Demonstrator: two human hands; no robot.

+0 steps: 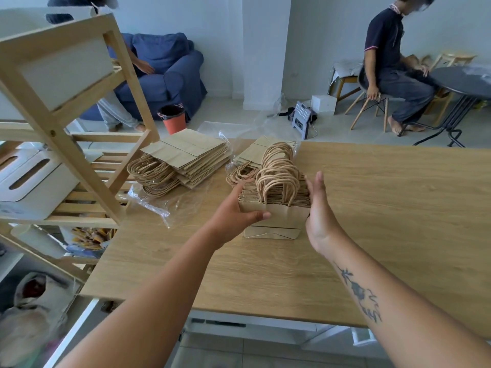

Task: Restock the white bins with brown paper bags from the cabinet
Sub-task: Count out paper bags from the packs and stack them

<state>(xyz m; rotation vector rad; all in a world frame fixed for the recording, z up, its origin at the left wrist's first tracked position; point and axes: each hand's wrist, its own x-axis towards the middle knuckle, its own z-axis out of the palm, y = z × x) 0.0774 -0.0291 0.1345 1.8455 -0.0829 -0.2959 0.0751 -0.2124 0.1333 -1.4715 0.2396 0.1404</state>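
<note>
A stack of brown paper bags [276,211] stands on edge on the wooden table [372,221], twine handles pointing up. My left hand [233,211] grips its left end, thumb curled across the front face. My right hand [318,208] presses flat against its right end with straight fingers. Another pile of brown bags [186,158] lies flat on clear plastic wrap at the table's far left. A third pile [255,155] lies flat just behind the held stack. A white bin [34,179] with slot handles sits on the wooden shelf rack at the left.
The slatted wooden shelf rack [79,128] stands against the table's left edge, with another white bin [63,73] on its upper shelf. Beyond the table are an orange bucket [174,119], a blue armchair [164,73], and a seated person [393,65] beside a round dark table.
</note>
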